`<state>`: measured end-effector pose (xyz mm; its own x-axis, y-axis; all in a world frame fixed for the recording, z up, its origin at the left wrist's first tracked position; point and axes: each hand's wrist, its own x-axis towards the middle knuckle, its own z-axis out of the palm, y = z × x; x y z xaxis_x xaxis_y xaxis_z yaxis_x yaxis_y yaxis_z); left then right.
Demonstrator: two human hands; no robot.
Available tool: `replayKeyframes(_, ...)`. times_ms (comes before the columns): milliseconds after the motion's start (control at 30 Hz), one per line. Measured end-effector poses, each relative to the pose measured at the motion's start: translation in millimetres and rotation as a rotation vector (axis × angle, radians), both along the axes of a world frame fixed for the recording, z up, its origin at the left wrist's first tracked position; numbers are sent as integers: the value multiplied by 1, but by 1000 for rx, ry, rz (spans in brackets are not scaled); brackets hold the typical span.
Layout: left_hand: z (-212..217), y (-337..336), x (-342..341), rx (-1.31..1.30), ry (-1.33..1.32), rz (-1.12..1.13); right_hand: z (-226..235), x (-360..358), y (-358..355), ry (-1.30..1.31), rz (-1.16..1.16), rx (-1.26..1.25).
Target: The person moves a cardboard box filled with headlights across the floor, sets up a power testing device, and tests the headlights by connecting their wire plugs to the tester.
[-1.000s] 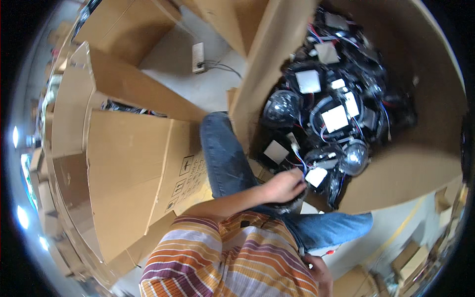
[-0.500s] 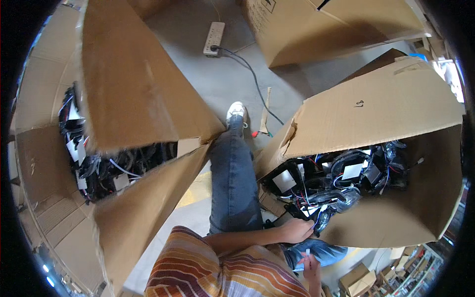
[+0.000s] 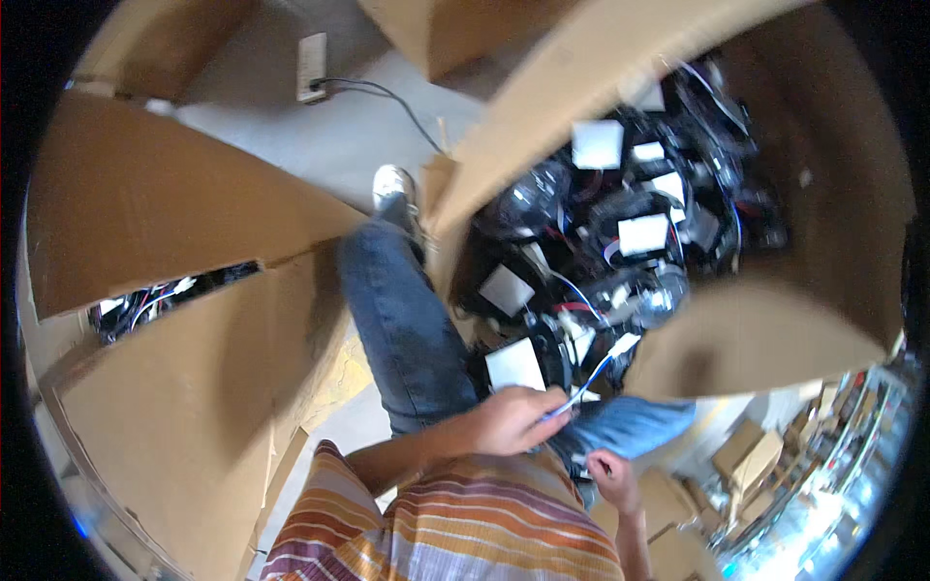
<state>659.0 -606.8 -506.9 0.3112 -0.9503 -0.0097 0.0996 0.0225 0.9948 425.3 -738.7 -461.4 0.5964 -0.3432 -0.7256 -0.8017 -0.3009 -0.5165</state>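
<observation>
My left hand (image 3: 523, 421) is closed around a thin blue-and-white wire (image 3: 587, 385) near the near edge of the right carton. A white plug connector (image 3: 623, 345) sits on the wire's free end, pointing away from me. Just beyond, black cable bundles (image 3: 542, 198) in clear plastic, several with white labels (image 3: 513, 366), fill the carton's lower part. My right hand (image 3: 612, 477) is raised close to my body, fingers curled together. Something small and pale shows at its fingertips, too blurred to name.
The big right carton (image 3: 843, 329) has its flaps folded outward. Another carton (image 3: 165, 387) at left holds similar dark cables (image 3: 155, 305). A white power strip (image 3: 311, 68) with a black cord (image 3: 387, 95) lies on the floor ahead. Smaller boxes (image 3: 751, 455) stand at lower right.
The view has swung toward the right carton, showing more of its cables. My left hand now shows the blue-and-white wire with its connector. My right hand is more tightly curled.
</observation>
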Motion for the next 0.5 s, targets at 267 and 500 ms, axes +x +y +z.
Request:
replayKeyframes(267,43,-45,-4,267,182,-155,46,-18,-25,-329,-164,45)
replayKeyframes(500,57,-72,-37,151,29,-324,61,-50,-32,-597,-312,51)
